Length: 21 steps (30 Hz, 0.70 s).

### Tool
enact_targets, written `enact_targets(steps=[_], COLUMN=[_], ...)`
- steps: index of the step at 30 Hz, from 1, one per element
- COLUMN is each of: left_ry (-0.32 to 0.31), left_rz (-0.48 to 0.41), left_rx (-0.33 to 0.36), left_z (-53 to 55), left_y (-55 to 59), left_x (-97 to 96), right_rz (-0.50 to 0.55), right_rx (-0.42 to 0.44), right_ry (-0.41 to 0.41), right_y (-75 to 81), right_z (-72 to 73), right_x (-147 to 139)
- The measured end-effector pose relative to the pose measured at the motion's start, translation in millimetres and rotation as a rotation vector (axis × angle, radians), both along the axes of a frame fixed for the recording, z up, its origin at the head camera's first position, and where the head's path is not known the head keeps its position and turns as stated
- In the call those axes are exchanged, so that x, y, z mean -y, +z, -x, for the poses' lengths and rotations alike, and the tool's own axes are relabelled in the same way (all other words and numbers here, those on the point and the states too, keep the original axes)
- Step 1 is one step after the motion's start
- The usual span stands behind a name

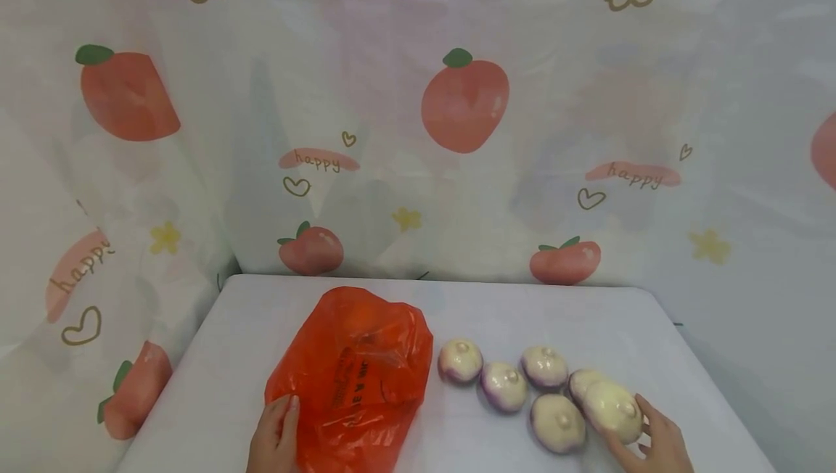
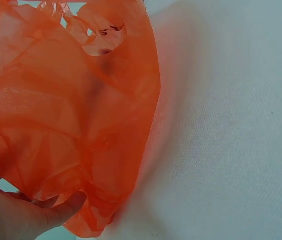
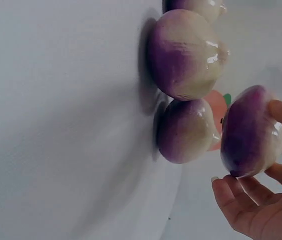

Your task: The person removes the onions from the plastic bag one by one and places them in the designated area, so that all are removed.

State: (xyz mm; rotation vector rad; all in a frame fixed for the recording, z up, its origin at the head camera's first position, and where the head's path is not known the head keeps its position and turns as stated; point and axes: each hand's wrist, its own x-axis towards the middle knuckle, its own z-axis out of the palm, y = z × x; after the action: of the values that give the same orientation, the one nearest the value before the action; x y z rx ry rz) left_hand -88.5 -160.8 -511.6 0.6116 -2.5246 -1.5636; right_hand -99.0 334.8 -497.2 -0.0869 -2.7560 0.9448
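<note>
My left hand pinches the near left edge of a red plastic bag, which lies flattened and crumpled on the white table. In the left wrist view the thumb bends over the bag's film, and cut-out handle holes show at its far end. With the fingertips of my right hand I hold a purple-and-white turnip. That turnip is raised off the table, as the right wrist view shows. From the head view it partly covers another turnip behind it.
Several more turnips sit between the bag and my right hand, among them a left one, a back one and a front one. A fruit-printed cloth rises behind the table and along its sides.
</note>
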Motion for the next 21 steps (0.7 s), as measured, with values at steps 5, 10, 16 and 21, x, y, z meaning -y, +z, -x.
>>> enact_targets(steps=[5, 10, 16, 21], left_ry=[-0.013, -0.031, -0.025, -0.024], left_rz=[0.028, 0.057, 0.046, 0.058], left_rx=[0.008, -0.007, -0.001, -0.01], left_z=[1.1, 2.2, 3.0, 2.9], left_y=[0.4, 1.1, 2.5, 2.4], left_x=[1.4, 2.3, 0.0, -0.3], right_rz=[0.041, 0.069, 0.049, 0.05], right_rx=[0.227, 0.34, 0.405, 0.441], right_ry=[-0.025, -0.034, -0.029, -0.036], right_y=[-10.6, -22.8, -32.8, -52.1], right_z=[4.5, 7.0, 11.1, 14.1], right_x=[-9.4, -12.3, -19.3, -32.0])
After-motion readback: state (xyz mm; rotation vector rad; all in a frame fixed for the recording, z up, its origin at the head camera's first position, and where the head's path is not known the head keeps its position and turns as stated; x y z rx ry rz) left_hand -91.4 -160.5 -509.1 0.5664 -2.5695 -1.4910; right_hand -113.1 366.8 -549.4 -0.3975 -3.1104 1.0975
